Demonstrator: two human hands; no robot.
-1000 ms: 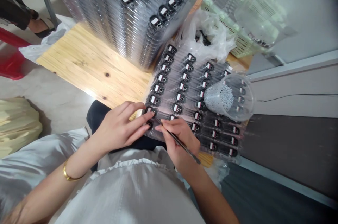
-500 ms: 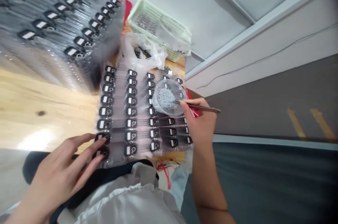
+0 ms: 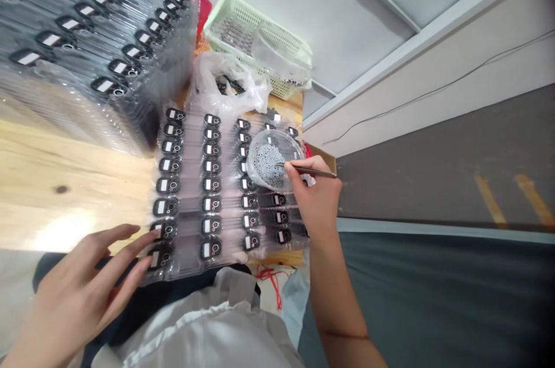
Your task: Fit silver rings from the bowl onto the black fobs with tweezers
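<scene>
A clear plastic tray point(image 3: 186, 183) lies on the wooden table, holding rows of small black oval devices point(image 3: 212, 185) with white labels and a ring. On the tray's right part stands a round clear tub point(image 3: 289, 142) with many small grey ring-like pieces point(image 3: 267, 163) inside. My right hand point(image 3: 318, 197) pinches dark tweezers point(image 3: 313, 171), whose tips reach into the tub among the pieces. At the tray's near left corner, my left hand point(image 3: 93, 281) is open with fingers spread, its fingertips by the nearest black devices point(image 3: 159, 257). It grips nothing.
At the left rises a tall stack of clear trays point(image 3: 130, 27) with more black devices. Behind the tray sit a white plastic bag point(image 3: 225, 79) and a pale green basket point(image 3: 234, 10) with a clear container in it. Red cords point(image 3: 271, 281) lie near the front edge. A wall bounds the right.
My right hand and the tweezers have shifted slightly left and tilted within the tub. My left hand has drawn back a little from the nearest devices. The whole view has moved slightly.
</scene>
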